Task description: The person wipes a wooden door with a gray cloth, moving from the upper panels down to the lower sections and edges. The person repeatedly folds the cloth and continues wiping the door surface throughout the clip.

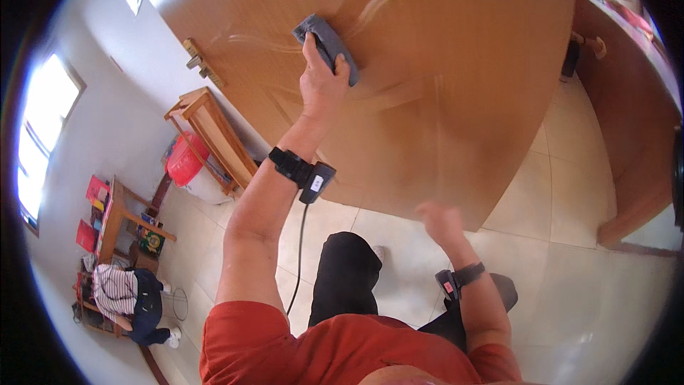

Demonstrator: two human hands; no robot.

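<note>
A folded grey cloth (330, 45) is gripped in my left hand (323, 80), which presses it against the face of a wooden panel door (470, 64) with raised mouldings. Brass-coloured lock hardware with a handle (200, 61) sits on the door, to the left of the cloth. My right hand (442, 222) is lower, near the door's bottom edge; it is blurred, looks loosely curled, and shows nothing held. Each of my wrists wears a black strap with a small device, and a cable hangs from the left one.
A wooden rack (214, 133) and a white bucket with a red lid (187, 158) stand against the left wall. Farther down are a wooden table (112, 219) with items and a person in a striped shirt (128, 299). A brown wooden bed frame (620, 133) curves along the right.
</note>
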